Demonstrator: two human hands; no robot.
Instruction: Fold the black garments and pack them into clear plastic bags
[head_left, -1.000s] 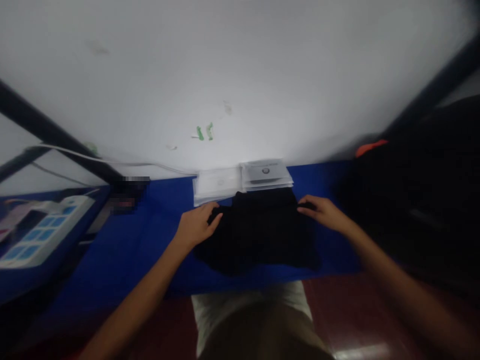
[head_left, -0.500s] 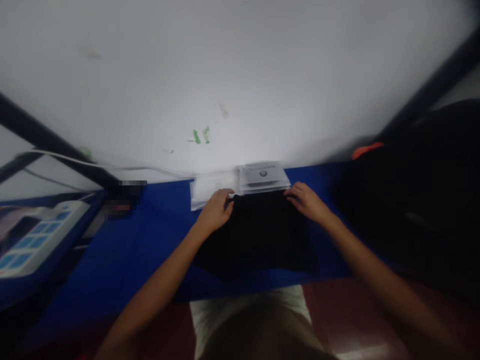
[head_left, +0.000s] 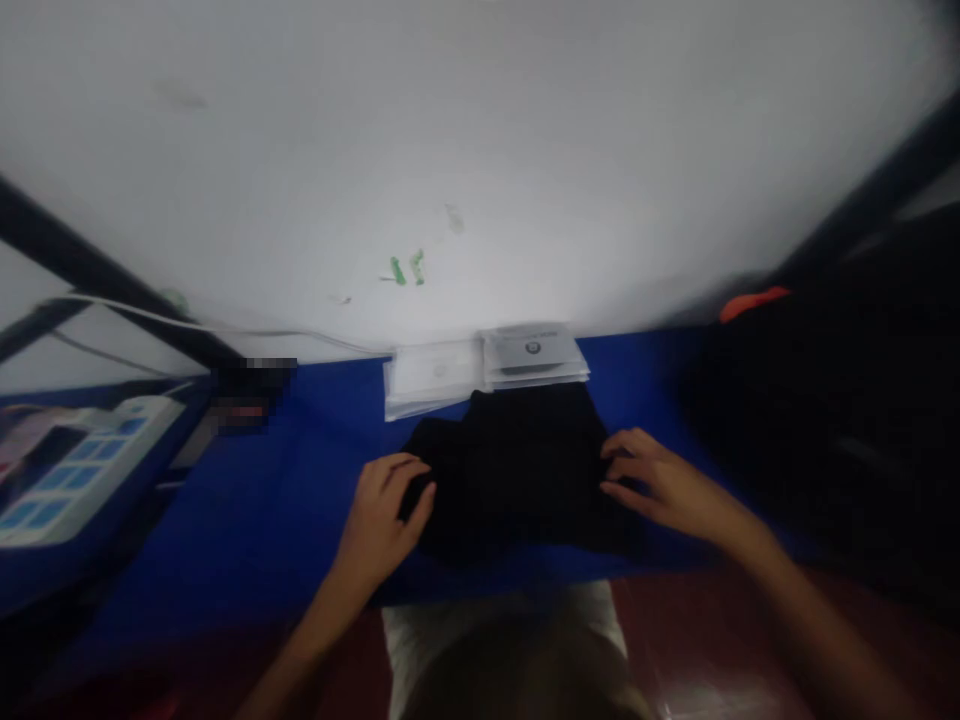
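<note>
A piece of black cloth [head_left: 529,470], perhaps a garment, lies spread on the blue table surface in front of me. My left hand [head_left: 390,505] rests at its left edge, fingers bent and thumb apart, with dark fabric visible in the gap. At the right edge, my right hand [head_left: 656,480] has its fingers spread and their tips touching the cloth. Just beyond the cloth's far edge sit a stack of clear plastic packets [head_left: 534,350] with a dark round mark and another whitish stack of packets [head_left: 435,372].
A white power strip [head_left: 97,465] with blue sockets is on the left. A white cable [head_left: 300,333] runs along the wall [head_left: 525,150]. To the right rises a large dark mass [head_left: 840,420] with an orange item [head_left: 754,303] beside it. Black frame bars flank both sides.
Both hands have come from the cloth's far corners back toward me and outward to its sides. The cloth's left part now shows a raised flap; the packets stay where they were.
</note>
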